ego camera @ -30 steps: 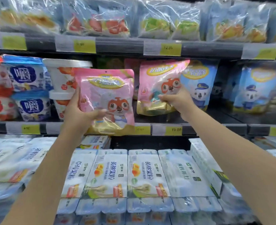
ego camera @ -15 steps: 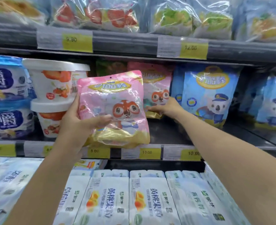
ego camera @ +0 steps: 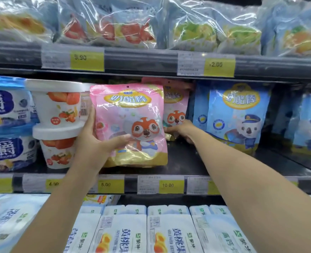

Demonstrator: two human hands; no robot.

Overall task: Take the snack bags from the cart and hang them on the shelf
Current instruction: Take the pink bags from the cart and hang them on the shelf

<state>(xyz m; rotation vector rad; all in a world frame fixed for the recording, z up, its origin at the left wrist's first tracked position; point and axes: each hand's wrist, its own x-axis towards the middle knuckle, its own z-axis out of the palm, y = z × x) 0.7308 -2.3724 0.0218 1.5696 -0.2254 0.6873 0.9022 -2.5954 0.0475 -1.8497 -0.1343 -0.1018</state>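
Note:
My left hand point(ego camera: 98, 141) grips a pink snack bag point(ego camera: 131, 114) with a cartoon fox, held upright in front of the middle shelf point(ego camera: 184, 159). Its thumb lies across the bag's front and its fingers are behind the left edge. Deeper in the shelf, a second pink fox bag point(ego camera: 174, 105) hangs or stands behind the first, half hidden by it. My right hand point(ego camera: 181, 129) holds that second bag at its lower edge, fingers curled round the gold bottom. The cart is out of view.
Blue koala bags point(ego camera: 237, 115) fill the shelf to the right. Two stacked white strawberry tubs point(ego camera: 57, 106) stand left of the pink bags, with blue tubs point(ego camera: 4, 108) beyond. Clear fruit packs point(ego camera: 132, 28) line the shelf above. White yellow-peach packs point(ego camera: 121, 232) lie below.
My right hand has pushed the second pink bag deeper into the shelf. My left hand has brought the first bag closer to the shelf front. The view has moved nearer.

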